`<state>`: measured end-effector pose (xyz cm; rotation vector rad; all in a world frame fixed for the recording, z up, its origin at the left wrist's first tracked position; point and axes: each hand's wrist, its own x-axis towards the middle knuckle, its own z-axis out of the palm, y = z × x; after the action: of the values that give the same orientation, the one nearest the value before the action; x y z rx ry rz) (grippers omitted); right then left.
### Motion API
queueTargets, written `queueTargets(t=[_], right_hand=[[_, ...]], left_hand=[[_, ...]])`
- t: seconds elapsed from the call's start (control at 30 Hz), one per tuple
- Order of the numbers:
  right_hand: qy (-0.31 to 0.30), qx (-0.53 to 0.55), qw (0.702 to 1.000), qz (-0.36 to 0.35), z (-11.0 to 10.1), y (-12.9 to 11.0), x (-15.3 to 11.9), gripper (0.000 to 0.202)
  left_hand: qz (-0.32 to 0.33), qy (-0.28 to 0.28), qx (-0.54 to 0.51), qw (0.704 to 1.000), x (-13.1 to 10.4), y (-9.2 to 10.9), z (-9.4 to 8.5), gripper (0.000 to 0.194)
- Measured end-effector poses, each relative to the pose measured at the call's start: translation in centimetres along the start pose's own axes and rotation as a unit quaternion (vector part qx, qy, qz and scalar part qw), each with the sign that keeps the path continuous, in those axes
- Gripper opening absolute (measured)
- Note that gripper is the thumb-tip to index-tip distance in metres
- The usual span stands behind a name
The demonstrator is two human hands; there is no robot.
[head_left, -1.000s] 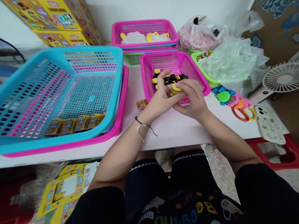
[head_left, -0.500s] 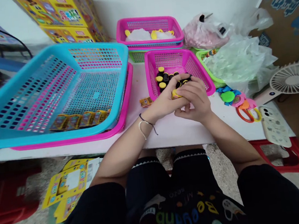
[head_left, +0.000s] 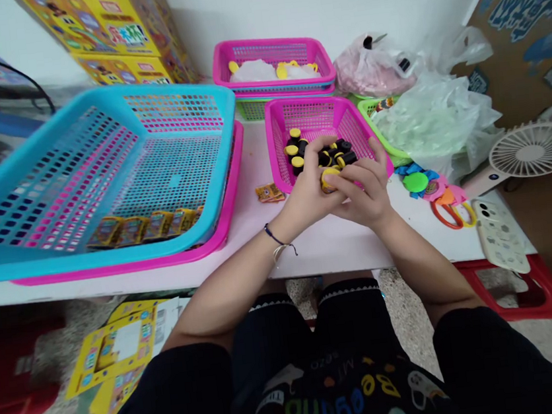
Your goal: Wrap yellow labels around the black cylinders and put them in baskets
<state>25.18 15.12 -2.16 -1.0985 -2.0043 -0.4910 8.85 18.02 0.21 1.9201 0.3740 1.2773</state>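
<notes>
My left hand (head_left: 308, 193) is closed around a small yellow-topped piece (head_left: 329, 179), above the near rim of a pink basket (head_left: 282, 173). The fingers of my right hand (head_left: 368, 190) curl in from the other side and press against the same piece; its lower part is hidden by the fingers. Inside that basket lie several small black cylinders with yellow caps (head_left: 297, 162), some upright and some tipped over. Just left of my left hand, small printed packets (head_left: 269, 193) rest on the white table (head_left: 330, 247).
A large blue basket (head_left: 199, 232) holding printed packets (head_left: 158, 225) fills the left side. Behind stand stacked pink baskets (head_left: 275, 86) and yellow boxes (head_left: 137, 37). On the right are plastic bags (head_left: 435, 116), scissors (head_left: 446, 215), a phone (head_left: 501, 234) and a small fan (head_left: 531, 151).
My left index finger has lifted and bent, and my right fingers have shifted lower around the yellow-topped piece. More of the basket's black cylinders shows between the hands. The view has shifted slightly.
</notes>
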Motion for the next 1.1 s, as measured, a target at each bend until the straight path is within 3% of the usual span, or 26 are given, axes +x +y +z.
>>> queueTargets(t=[0.17,0.27,0.37,0.5,0.57,0.63,0.7,0.77,0.83,0.87,0.97,1.03,1.1], right_hand=[[0.049,0.005,0.999,-0.013,0.5,0.9,0.1,0.036],[0.092,-0.009,0.995,-0.031,0.5,1.7,0.1,0.042],[0.074,-0.04,0.995,-0.045,0.4,2.2,0.2,0.048],[0.023,-0.015,1.0,-0.011,-0.4,2.3,0.7,0.043],[0.019,-0.023,0.999,0.045,-0.6,2.2,1.0,0.039],[0.009,-0.049,0.992,0.115,-0.7,2.1,1.4,0.039],[-0.016,-0.065,0.984,0.164,-0.5,2.0,1.6,0.038],[-0.038,-0.064,0.979,0.189,-0.3,2.0,1.7,0.035],[-0.046,-0.055,0.977,0.201,0.0,2.1,1.7,0.031],[-0.046,-0.051,0.977,0.204,0.0,2.1,1.7,0.03],[-0.046,-0.042,0.977,0.203,0.1,2.2,1.6,0.027],[-0.052,-0.037,0.978,0.197,0.1,2.2,1.6,0.026],[-0.057,-0.032,0.979,0.193,0.1,2.2,1.6,0.026]], left_hand=[[0.092,0.083,0.051,0.991,0.3,-1.5,0.6,0.057],[0.096,0.146,0.116,0.978,-0.4,-0.7,0.8,0.039],[0.077,0.149,0.204,0.964,-3.2,2.9,-0.1,0.029],[0.044,0.084,0.276,0.956,-8.9,10.3,-3.4,0.021],[-0.012,0.092,0.292,0.952,-10.7,13.8,-5.8,0.02],[-0.065,0.135,0.331,0.932,-11.1,16.4,-8.8,0.021],[-0.098,0.199,0.4,0.889,-10.6,17.9,-12.7,0.021],[-0.125,0.233,0.497,0.827,-9.8,18.1,-17.4,0.019],[-0.157,0.193,0.585,0.772,-9.2,17.0,-22.5,0.018],[-0.171,0.163,0.598,0.766,-9.0,16.0,-25.0,0.017],[-0.23,0.01,0.533,0.814,-8.9,11.9,-31.2,0.036],[-0.252,-0.022,0.508,0.824,-8.8,9.2,-33.6,0.046],[-0.264,-0.026,0.492,0.829,-8.8,7.0,-34.7,0.052]])
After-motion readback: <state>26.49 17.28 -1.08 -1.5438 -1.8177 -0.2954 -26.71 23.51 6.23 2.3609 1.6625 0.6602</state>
